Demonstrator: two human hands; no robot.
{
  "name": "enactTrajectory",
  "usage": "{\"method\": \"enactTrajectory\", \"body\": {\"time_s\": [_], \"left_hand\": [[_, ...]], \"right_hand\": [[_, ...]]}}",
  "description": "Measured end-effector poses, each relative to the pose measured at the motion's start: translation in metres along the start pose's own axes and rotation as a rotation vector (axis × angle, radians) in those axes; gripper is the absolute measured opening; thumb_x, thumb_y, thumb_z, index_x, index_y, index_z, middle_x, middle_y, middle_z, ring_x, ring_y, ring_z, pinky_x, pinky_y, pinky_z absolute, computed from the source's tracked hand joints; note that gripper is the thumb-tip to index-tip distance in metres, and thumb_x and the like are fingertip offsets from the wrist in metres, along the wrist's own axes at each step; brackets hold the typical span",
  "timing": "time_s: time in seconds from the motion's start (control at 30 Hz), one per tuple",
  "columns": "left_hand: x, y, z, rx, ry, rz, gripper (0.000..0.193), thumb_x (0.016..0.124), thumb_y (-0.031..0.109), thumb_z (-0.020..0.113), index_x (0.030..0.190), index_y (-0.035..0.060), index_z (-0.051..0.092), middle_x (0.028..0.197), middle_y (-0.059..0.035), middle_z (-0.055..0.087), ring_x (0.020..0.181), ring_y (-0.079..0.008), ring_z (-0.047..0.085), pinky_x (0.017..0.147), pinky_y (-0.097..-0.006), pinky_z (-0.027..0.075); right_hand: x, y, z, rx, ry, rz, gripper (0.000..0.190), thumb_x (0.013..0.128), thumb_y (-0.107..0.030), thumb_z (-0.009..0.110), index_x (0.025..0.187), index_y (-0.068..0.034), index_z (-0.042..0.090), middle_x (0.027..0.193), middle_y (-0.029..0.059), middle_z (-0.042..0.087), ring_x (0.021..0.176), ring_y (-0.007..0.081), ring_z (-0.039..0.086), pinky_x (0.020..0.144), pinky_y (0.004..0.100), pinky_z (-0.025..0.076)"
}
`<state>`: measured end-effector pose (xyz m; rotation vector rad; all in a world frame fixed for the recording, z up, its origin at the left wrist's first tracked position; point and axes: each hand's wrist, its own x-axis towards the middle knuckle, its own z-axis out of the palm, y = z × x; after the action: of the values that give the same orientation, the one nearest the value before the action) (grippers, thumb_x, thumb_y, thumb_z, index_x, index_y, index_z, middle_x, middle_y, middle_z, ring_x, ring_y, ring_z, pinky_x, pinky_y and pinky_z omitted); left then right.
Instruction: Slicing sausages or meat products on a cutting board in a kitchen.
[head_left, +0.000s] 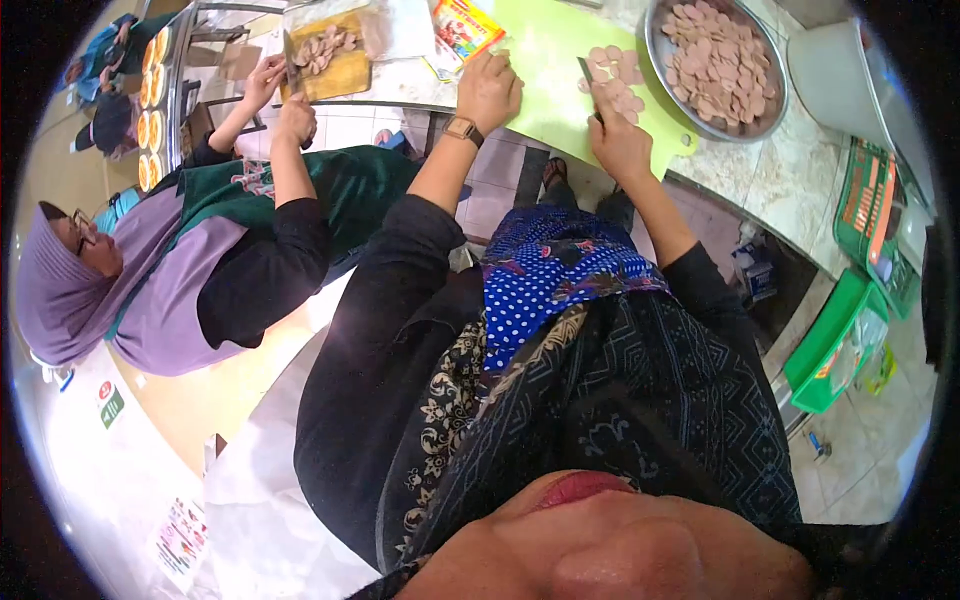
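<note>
My right hand (621, 142) grips a knife (586, 71) by its dark handle, over the right part of a light green cutting board (551, 45). Thin round slices of pinkish sausage (619, 67) lie on the board beside the blade. My left hand (491, 90), with a watch on its wrist, rests at the board's left edge, near a red and yellow plastic packet (463, 34); whether its fingers hold anything is not clear. Just right of the board stands a steel bowl (651, 75) with many such slices.
To the left a co-worker (255, 225) cuts slices with a knife on a yellow board (345, 84). A white bucket (836, 75) stands right of the bowl. Farther right are a green basket (810, 375) and a green-orange package (862, 202). Filled trays (180, 90) stand at far left.
</note>
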<state>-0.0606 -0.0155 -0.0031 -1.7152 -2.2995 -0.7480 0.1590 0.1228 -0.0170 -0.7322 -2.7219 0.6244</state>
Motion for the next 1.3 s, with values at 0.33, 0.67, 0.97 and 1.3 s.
{"method": "enactTrajectory", "body": {"time_s": [0.33, 0.67, 0.97, 1.3], "left_hand": [[0.051, -0.157, -0.084, 0.718, 0.085, -0.444, 0.037, 0.088, 0.035, 0.060, 0.110, 0.0064, 0.069, 0.109, -0.0159, 0.070, 0.100, -0.0368, 0.064, 0.087, -0.0452, 0.052], [0.026, -0.174, -0.076, 0.291, -0.035, -0.859, 0.028, 0.081, 0.021, 0.065, 0.101, 0.0028, 0.071, 0.098, -0.0237, 0.071, 0.088, -0.0396, 0.070, 0.078, -0.0457, 0.055], [-0.003, -0.117, -0.081, -0.858, 0.691, -0.956, 0.013, 0.089, -0.005, 0.065, 0.102, -0.0026, 0.068, 0.086, -0.0050, 0.068, 0.070, -0.0102, 0.062, 0.062, -0.0230, 0.050], [-0.008, -0.032, -0.067, -1.348, 0.754, -0.971, 0.021, 0.089, -0.008, 0.062, 0.108, 0.0001, 0.062, 0.087, -0.0032, 0.065, 0.072, -0.0098, 0.060, 0.069, -0.0224, 0.051]], "right_hand": [[0.000, 0.000, -0.003, 0.018, -0.167, 0.083, 0.066, 0.092, -0.028, 0.061, 0.153, -0.024, 0.038, 0.092, 0.0147, 0.072, 0.071, 0.0348, 0.070, 0.061, 0.0473, 0.055], [0.010, -0.003, -0.025, -0.069, 0.012, 0.065, 0.051, 0.093, -0.033, 0.065, 0.140, -0.017, 0.054, 0.098, 0.0118, 0.068, 0.078, 0.0326, 0.069, 0.063, 0.0437, 0.054], [0.066, -0.081, -0.016, 0.515, 0.024, -0.327, 0.049, 0.086, -0.019, 0.072, 0.133, -0.012, 0.059, 0.113, 0.0154, 0.061, 0.104, 0.0326, 0.062, 0.085, 0.0403, 0.053], [0.147, -0.144, 0.051, 0.761, 0.119, -0.184, 0.080, 0.071, -0.029, 0.087, 0.140, -0.012, 0.051, 0.145, 0.0206, 0.042, 0.131, 0.0354, 0.047, 0.105, 0.0427, 0.044]]}}
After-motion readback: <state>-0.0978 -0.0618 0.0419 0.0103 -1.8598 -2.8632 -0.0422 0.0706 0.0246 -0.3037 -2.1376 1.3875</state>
